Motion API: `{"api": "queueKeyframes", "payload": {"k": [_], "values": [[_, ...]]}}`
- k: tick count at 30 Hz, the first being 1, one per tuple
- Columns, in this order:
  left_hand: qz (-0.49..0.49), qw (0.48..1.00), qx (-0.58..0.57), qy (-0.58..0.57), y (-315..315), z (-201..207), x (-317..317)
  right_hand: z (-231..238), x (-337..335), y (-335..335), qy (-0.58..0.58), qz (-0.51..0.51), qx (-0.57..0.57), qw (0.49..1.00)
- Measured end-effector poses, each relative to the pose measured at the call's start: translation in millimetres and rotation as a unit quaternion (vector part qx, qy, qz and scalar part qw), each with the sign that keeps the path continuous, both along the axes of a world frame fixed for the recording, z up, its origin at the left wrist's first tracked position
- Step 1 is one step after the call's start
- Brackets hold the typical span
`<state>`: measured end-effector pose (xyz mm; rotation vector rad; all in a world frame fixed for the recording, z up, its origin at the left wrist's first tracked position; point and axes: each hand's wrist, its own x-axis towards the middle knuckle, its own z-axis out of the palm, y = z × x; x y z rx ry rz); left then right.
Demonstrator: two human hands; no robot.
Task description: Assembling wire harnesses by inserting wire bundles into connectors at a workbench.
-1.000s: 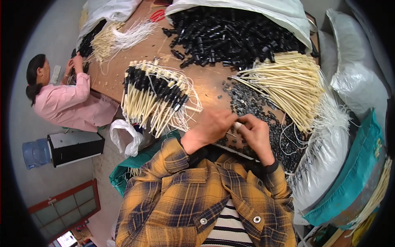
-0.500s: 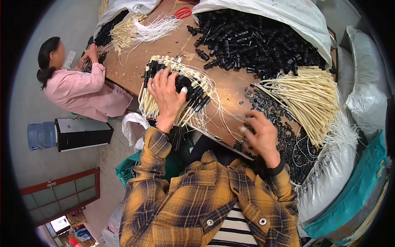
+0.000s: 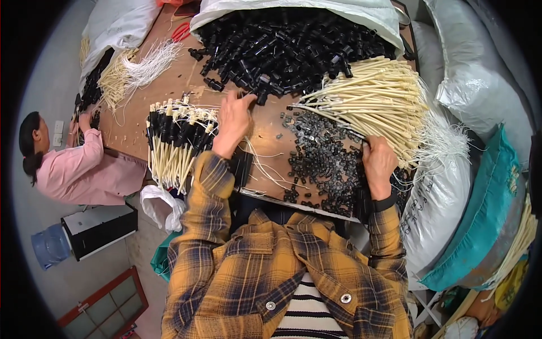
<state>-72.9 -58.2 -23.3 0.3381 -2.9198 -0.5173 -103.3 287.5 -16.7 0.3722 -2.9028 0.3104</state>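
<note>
At the near edge of a heap of black plastic fittings [image 3: 276,53], my left hand [image 3: 234,124] has its thumb and fingers closing around one dark fitting, partly hidden by them. My right hand [image 3: 379,164] is over small black pieces [image 3: 322,164], beside the fanned cream tubes [image 3: 372,93]. Its fingers are curled together by the tubes' lower edge; what they hold, if anything, is hidden. Left of my left forearm lies a bundle of cream tubes with black fittings [image 3: 175,135] and white strings on their ends.
A white sack [image 3: 316,7] spills the fittings. Full white sacks [image 3: 435,203] and a teal sack [image 3: 471,214] line the right side. At far left a person in pink [image 3: 90,169] works by another tube bundle [image 3: 118,79]. Red scissors [image 3: 180,32] lie at the back.
My left hand has left the bundle and reached right to the fittings heap. My right hand has moved toward the cream tubes, its fingers curling in. The whole view has shifted.
</note>
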Motion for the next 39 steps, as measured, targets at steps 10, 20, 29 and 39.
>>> {"api": "queueKeyframes", "payload": {"k": [10,20,29,39], "values": [[-0.091,0.990,0.090,-0.052,40.2,20.1,25.7,-6.0,1.1,18.2,-0.040,0.046,0.028,0.998],[-0.158,0.946,0.279,0.046,60.6,11.5,40.5,15.2,7.4,-15.7,-0.003,0.261,-0.124,0.957],[0.003,0.871,0.488,-0.059,61.8,2.6,56.0,17.3,10.6,-11.8,0.060,0.231,-0.138,0.961],[0.095,0.750,0.655,-0.008,59.9,15.5,65.2,36.0,33.7,-15.9,-0.042,0.195,-0.107,0.974]]}}
